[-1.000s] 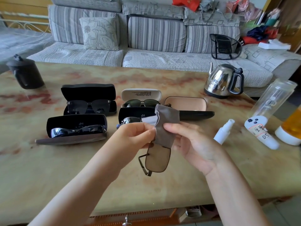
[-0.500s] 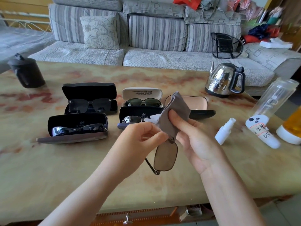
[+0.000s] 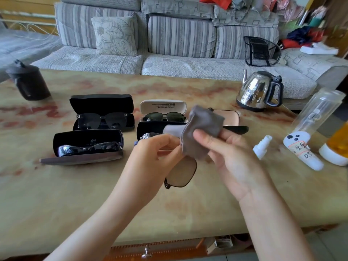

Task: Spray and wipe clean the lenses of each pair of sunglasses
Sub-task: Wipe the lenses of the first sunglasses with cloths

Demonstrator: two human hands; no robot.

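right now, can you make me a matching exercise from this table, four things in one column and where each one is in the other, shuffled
1 grey cloth
2 white spray bottle
3 steel kettle
4 black D-logo sunglasses

A in an open black case
B gripped by the right hand
C upright, far side of the table
D on the table, just right of the right hand

Pairs: 1-B, 2-D, 3-C, 4-A
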